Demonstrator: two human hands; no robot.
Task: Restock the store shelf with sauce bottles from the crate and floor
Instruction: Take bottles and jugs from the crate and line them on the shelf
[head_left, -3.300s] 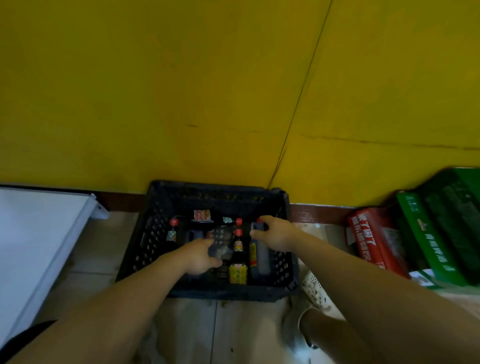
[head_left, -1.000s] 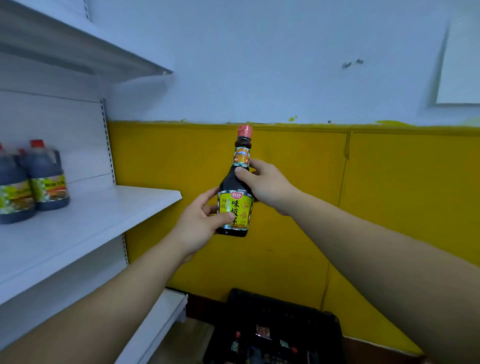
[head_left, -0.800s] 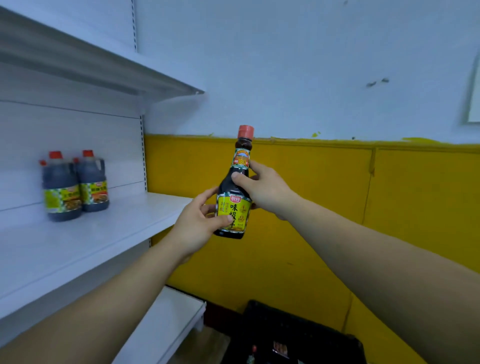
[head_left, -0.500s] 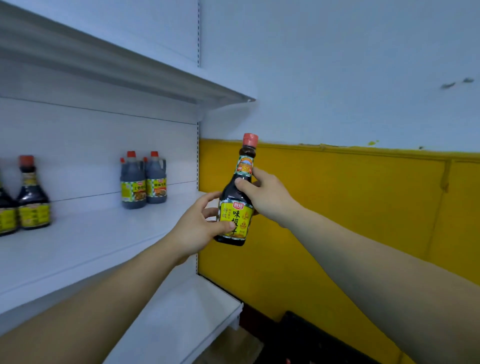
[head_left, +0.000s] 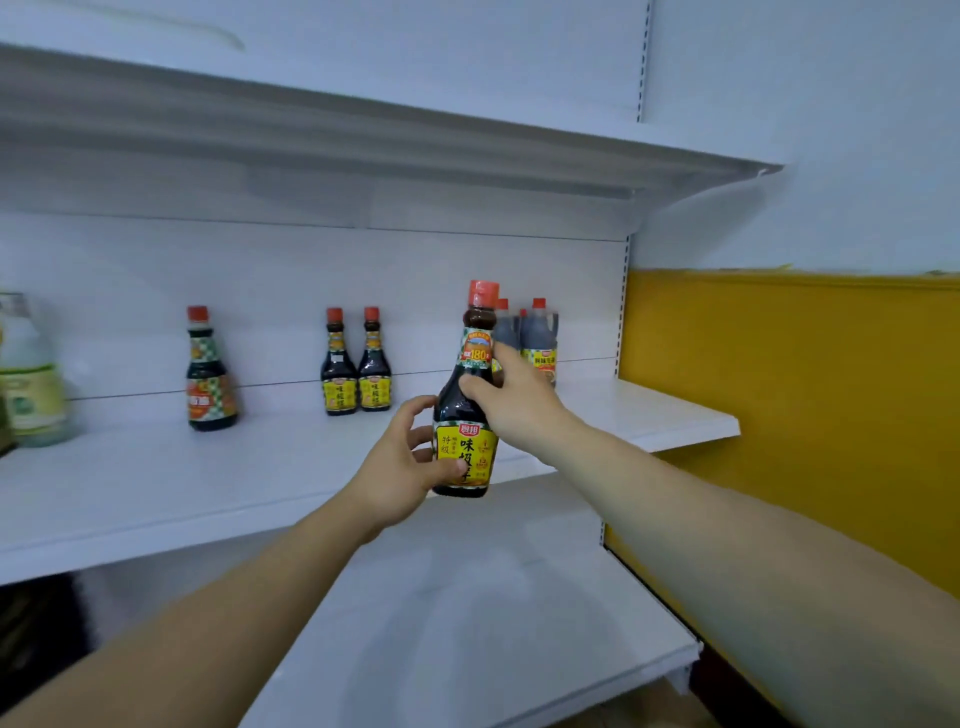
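While it hangs upright in the air just before the middle shelf (head_left: 156, 483), the sauce bottle (head_left: 464, 410) is gripped by both hands: the left hand (head_left: 400, 467) curls round its yellow label, the right hand (head_left: 511, 400) pinches its neck.

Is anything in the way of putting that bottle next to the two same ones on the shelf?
No, nothing visible. Left hand and right hand hold the bottle before the shelf, with bare board in front of the two matching bottles.

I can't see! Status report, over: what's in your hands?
Left hand holds sauce bottle low, right hand at its neck. Bottle upright, in front of shelf. Nothing blocking.
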